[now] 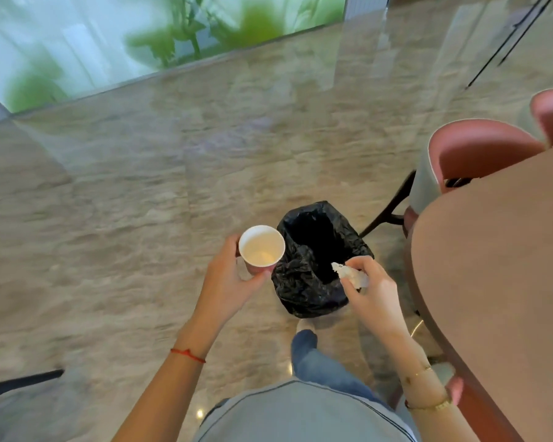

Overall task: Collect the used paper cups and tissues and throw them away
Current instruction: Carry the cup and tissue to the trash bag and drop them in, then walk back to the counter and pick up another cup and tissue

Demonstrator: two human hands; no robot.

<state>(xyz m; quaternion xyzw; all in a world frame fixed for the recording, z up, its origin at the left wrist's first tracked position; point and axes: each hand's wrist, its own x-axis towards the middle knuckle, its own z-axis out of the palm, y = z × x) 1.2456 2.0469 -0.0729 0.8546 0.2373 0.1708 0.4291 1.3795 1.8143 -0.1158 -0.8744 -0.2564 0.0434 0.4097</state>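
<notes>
View from above, looking down at a person's two arms over a glossy stone floor. At lower centre of the frame the left hand grips a paper cup, fingers and thumb curled round its pinkish side. The cup is upright, its white inside showing, just left of the bin. The right hand pinches a crumpled white tissue between thumb and fingertips, over the bin's near right edge. The bin, at centre, is lined with a black bag and stands open on the floor between the hands. A red string circles the left wrist; gold bracelets circle the right. A brown table fills the right side of the frame, with pink chairs behind it at upper right. Blurred green plants show behind glass at upper left. A jeans leg and a shoe sit below the bin.
</notes>
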